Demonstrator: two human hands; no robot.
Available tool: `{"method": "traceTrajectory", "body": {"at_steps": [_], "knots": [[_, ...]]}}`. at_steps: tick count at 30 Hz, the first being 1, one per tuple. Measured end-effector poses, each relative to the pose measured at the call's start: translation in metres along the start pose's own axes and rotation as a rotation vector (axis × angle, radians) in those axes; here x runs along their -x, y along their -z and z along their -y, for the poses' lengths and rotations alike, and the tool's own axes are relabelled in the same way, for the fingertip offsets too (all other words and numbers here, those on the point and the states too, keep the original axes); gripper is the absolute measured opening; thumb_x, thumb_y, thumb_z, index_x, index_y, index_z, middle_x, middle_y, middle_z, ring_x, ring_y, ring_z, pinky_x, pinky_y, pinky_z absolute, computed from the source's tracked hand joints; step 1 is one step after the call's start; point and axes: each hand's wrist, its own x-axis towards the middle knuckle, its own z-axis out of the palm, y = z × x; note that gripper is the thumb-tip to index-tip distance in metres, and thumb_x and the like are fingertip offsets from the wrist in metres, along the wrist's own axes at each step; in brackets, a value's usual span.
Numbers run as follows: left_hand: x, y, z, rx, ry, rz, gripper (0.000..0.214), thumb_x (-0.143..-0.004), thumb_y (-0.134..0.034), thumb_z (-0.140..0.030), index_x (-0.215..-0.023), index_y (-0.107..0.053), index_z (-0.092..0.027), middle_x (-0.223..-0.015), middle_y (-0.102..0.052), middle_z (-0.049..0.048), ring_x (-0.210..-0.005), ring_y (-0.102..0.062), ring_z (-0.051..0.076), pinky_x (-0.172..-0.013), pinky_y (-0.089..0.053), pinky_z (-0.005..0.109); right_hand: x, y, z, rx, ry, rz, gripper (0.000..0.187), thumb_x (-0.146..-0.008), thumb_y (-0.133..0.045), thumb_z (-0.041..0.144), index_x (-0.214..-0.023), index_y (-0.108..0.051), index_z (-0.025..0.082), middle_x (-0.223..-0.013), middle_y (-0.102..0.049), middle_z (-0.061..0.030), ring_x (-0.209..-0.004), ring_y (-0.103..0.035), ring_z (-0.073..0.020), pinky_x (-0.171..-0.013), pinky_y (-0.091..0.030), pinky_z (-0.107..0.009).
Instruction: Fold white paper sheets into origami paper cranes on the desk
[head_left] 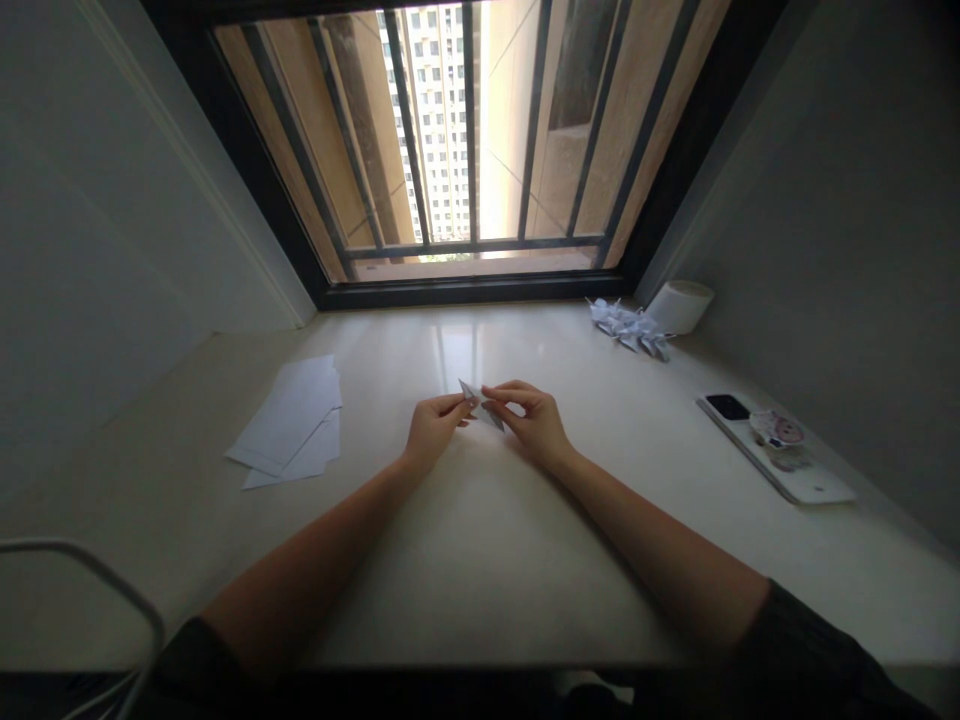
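Both of my hands meet over the middle of the pale table [480, 540]. Between them is a small folded piece of white paper [475, 400], narrow and pointed. My left hand [433, 428] pinches its left side with thumb and fingertips. My right hand [531, 418] grips its right side, fingers curled over the fold. The paper is held just above the tabletop. Part of it is hidden under my right fingers.
A loose stack of white paper sheets [292, 422] lies at the left. Several small folded paper figures [628, 329] sit at the back right beside a white roll [679, 305]. A white phone [776, 446] lies at the right. A barred window [469, 140] is ahead.
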Motion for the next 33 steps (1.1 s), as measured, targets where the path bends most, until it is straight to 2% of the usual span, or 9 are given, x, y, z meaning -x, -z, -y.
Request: {"method": "traceTrajectory", "body": {"at_steps": [4,8,12,15,18,21,24,29,33], "knots": [[0.0010,-0.0003,-0.0021,-0.008,-0.012,0.001,0.029,-0.067,-0.068,-0.044,-0.075,-0.073,-0.017,-0.068,-0.067,0.0029,-0.063,-0.060,0.014,-0.059,-0.050,0.025,0.0008,-0.0005,0.0013,0.004,-0.007,0.017,0.026,-0.076,-0.064,0.039,-0.098,-0.071,0.027,-0.087,-0.068,-0.0048,-0.080,-0.061,-0.0183,-0.076,-0.049,-0.033],[0.0013,-0.0004,-0.0037,0.016,-0.014,-0.001,0.030,-0.070,-0.066,-0.044,-0.082,-0.072,-0.017,-0.075,-0.068,0.0034,-0.067,-0.059,0.014,-0.061,-0.049,0.024,0.0010,-0.0032,-0.0011,-0.048,-0.094,-0.044,0.036,-0.074,-0.065,0.042,-0.104,-0.069,0.023,-0.085,-0.069,-0.0045,-0.074,-0.061,-0.0160,-0.074,-0.050,-0.031],[0.0014,-0.0014,-0.0044,0.026,-0.016,-0.014,0.028,-0.070,-0.066,-0.042,-0.081,-0.072,-0.017,-0.076,-0.067,0.0027,-0.071,-0.058,0.013,-0.065,-0.048,0.024,0.0008,-0.0051,-0.0039,-0.014,-0.275,-0.020,0.036,-0.071,-0.063,0.050,-0.084,-0.073,0.019,-0.075,-0.070,-0.0047,-0.060,-0.059,-0.0152,-0.055,-0.046,-0.026],[0.0012,-0.0020,-0.0036,-0.009,-0.044,-0.035,0.027,-0.068,-0.067,-0.043,-0.076,-0.072,-0.018,-0.074,-0.066,0.0023,-0.071,-0.057,0.014,-0.062,-0.047,0.023,0.0007,-0.0052,-0.0041,-0.014,-0.339,0.011,0.039,-0.069,-0.063,0.055,-0.073,-0.073,0.018,-0.061,-0.067,-0.0022,-0.050,-0.054,-0.0130,-0.047,-0.039,-0.024],[0.0011,-0.0019,-0.0026,-0.013,-0.055,-0.046,0.026,-0.067,-0.068,-0.042,-0.075,-0.072,-0.018,-0.073,-0.065,0.0024,-0.068,-0.056,0.013,-0.058,-0.046,0.022,0.0007,-0.0047,-0.0035,-0.057,-0.352,0.023,0.040,-0.067,-0.065,0.055,-0.072,-0.073,0.017,-0.058,-0.065,-0.0012,-0.048,-0.051,-0.0114,-0.045,-0.036,-0.023],[0.0021,-0.0018,-0.0034,0.003,-0.041,-0.030,0.029,-0.068,-0.067,-0.043,-0.082,-0.073,-0.018,-0.074,-0.067,0.0030,-0.061,-0.055,0.011,-0.054,-0.046,0.022,0.0010,-0.0044,-0.0037,-0.087,-0.362,0.038,0.040,-0.066,-0.065,0.055,-0.072,-0.072,0.016,-0.057,-0.064,-0.0009,-0.047,-0.048,-0.0102,-0.043,-0.033,-0.022],[0.0037,-0.0026,-0.0058,0.018,-0.034,-0.066,0.032,-0.069,-0.066,-0.044,-0.087,-0.073,-0.019,-0.076,-0.068,0.0039,-0.058,-0.054,0.010,-0.053,-0.046,0.022,0.0017,-0.0047,-0.0041,-0.062,-0.332,0.033,0.038,-0.066,-0.065,0.054,-0.065,-0.069,0.016,-0.056,-0.062,-0.0003,-0.046,-0.047,-0.0097,-0.044,-0.032,-0.022],[0.0045,-0.0042,-0.0072,0.036,-0.032,-0.128,0.031,-0.067,-0.069,-0.044,-0.083,-0.074,-0.018,-0.077,-0.068,0.0033,-0.058,-0.054,0.010,-0.057,-0.048,0.023,0.0029,-0.0059,-0.0006,-0.008,-0.254,0.044,0.037,-0.072,-0.061,0.053,-0.064,-0.067,0.017,-0.059,-0.062,-0.0005,-0.052,-0.051,-0.0111,-0.049,-0.037,-0.023],[0.0036,-0.0043,-0.0062,0.079,-0.023,-0.115,0.031,-0.067,-0.069,-0.044,-0.081,-0.073,-0.017,-0.078,-0.069,0.0036,-0.065,-0.058,0.012,-0.063,-0.051,0.025,0.0034,-0.0071,0.0004,-0.055,-0.267,0.077,0.034,-0.067,-0.067,0.051,-0.074,-0.068,0.018,-0.066,-0.067,-0.0015,-0.056,-0.057,-0.0130,-0.052,-0.041,-0.024]]}}
